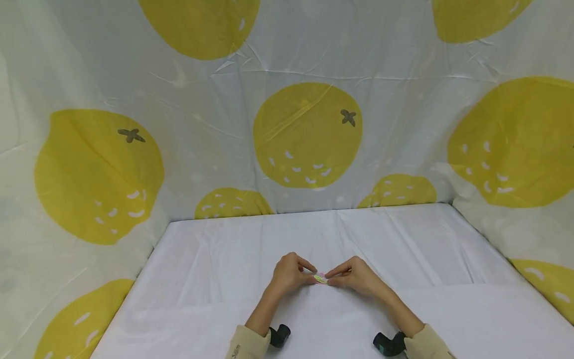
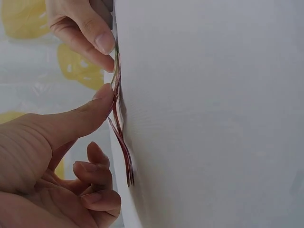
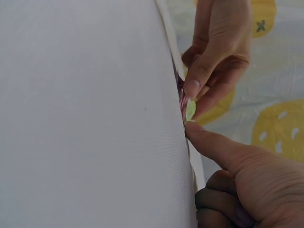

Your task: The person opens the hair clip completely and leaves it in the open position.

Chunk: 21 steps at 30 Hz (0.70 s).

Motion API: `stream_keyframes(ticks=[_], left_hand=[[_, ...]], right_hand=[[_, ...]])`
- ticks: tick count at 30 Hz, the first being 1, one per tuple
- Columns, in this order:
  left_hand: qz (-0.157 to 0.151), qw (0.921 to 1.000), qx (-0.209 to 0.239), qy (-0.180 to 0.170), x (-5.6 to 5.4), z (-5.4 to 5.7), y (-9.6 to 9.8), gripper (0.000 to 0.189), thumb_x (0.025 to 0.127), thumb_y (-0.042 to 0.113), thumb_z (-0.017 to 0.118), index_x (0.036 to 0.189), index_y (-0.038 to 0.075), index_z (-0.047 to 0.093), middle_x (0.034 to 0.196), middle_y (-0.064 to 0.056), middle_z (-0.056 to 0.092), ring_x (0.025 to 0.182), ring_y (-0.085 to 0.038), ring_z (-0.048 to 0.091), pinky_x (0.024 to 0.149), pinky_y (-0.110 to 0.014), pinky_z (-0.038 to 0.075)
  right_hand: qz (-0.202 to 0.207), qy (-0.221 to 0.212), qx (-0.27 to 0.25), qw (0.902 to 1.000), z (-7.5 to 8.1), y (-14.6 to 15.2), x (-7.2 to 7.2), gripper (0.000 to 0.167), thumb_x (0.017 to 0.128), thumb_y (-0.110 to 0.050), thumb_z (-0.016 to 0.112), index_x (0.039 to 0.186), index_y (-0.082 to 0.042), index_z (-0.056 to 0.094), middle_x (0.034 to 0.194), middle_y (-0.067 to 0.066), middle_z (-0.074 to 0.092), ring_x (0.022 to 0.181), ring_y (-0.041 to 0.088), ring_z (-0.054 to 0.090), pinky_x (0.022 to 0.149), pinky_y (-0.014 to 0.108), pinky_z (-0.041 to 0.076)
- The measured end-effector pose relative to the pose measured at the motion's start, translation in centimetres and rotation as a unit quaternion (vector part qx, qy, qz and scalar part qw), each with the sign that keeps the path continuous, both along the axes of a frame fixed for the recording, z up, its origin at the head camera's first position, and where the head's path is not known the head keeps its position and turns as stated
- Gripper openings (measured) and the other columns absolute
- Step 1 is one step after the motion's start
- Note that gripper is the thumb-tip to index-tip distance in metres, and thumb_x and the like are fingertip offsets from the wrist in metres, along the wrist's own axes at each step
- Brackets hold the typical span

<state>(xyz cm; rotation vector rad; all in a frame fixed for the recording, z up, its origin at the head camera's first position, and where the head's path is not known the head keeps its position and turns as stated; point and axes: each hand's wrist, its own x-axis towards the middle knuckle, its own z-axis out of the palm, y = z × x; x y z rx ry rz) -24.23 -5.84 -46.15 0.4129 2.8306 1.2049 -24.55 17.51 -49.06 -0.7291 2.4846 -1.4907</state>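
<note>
A small bundle of thin pinkish-red and yellow-green strips (image 1: 321, 279) is between the two hands, low over the white cloth. My left hand (image 1: 288, 274) pinches its left end between thumb and forefinger. At the other end, the thumb and forefinger of my right hand (image 1: 358, 277) pinch it. Seen nearly edge-on in the left wrist view, the reddish strips (image 2: 124, 154) fan apart into loose ends below the left thumb. A yellow-green part (image 3: 191, 109) shows between the hands in the right wrist view. The fingertips hide the bundle's gripped parts.
A white cloth (image 1: 215, 264) with soft creases covers the table. Pale curtains with big yellow fruit prints (image 1: 307, 134) hang behind it and at both sides. A black wrist device (image 1: 280, 336) sits at the left cuff, another (image 1: 389, 344) at the right.
</note>
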Motion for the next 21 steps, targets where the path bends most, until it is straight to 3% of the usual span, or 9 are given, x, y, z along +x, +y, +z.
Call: stream_keyframes(ticks=[4,14,21], left_hand=[[0.003,1.0,-0.004,0.003,0.08,0.0,0.21,0.014,0.073,0.011,0.093,0.084,0.009,0.085,0.078,-0.005,0.07,0.07,-0.01,0.049,0.059,-0.023,0.037],[0.001,0.9999,0.005,0.016,0.28,-0.4,0.46,0.011,0.074,0.012,0.093,0.081,0.009,0.085,0.066,0.001,0.063,0.064,-0.008,0.045,0.055,-0.021,0.034],[0.002,0.9996,0.007,0.029,0.13,-0.6,0.44,0.009,0.076,0.015,0.092,0.078,0.01,0.085,0.064,0.002,0.056,0.062,-0.008,0.042,0.054,-0.021,0.032]], right_hand=[[-0.005,0.012,-0.001,0.9999,-0.2,-0.14,0.01,0.012,0.088,-0.014,0.083,0.096,-0.005,0.084,0.096,0.011,0.081,0.086,0.001,0.071,0.072,0.018,0.054],[-0.017,0.01,0.004,0.9998,-0.44,-0.35,0.18,0.01,0.087,-0.014,0.083,0.094,-0.006,0.084,0.094,0.011,0.081,0.074,0.0,0.065,0.064,0.017,0.05],[-0.023,0.009,0.007,0.9997,-0.4,-0.25,0.05,0.01,0.086,-0.014,0.084,0.093,-0.007,0.085,0.094,0.011,0.081,0.075,0.0,0.064,0.064,0.017,0.05]])
